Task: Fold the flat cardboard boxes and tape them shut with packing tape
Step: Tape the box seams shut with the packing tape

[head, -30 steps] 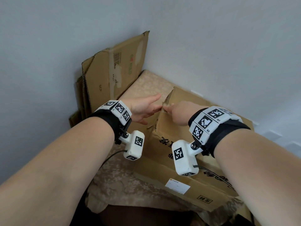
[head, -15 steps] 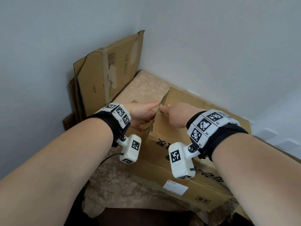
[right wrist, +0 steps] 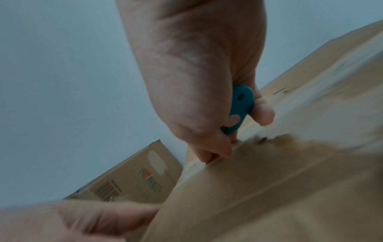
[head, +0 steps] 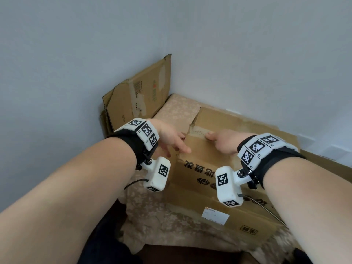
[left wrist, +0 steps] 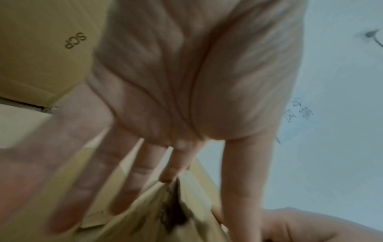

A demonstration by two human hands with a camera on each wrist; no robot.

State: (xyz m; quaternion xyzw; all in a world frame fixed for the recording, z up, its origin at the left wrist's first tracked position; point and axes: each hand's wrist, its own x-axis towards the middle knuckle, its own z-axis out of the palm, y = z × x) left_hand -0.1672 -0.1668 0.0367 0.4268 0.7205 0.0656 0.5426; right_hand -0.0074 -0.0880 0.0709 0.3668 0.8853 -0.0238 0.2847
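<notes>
A large brown printed cardboard box (head: 219, 168) lies on a beige patterned cloth-covered surface (head: 179, 109) in a corner of pale grey walls (head: 247, 54). Beyond the left hand, flattened brown cardboard sheets (head: 137, 96) lean against the wall. The left hand (head: 171, 140), fingers spread and relaxed, presses the box's near corner, probably steadying it. The right hand (head: 224, 141) sits just right of it on the box's upper edge, fingers curled round a small teal plastic cutter (right wrist: 238, 108), likely working at the seam. No packing tape roll is visible.
</notes>
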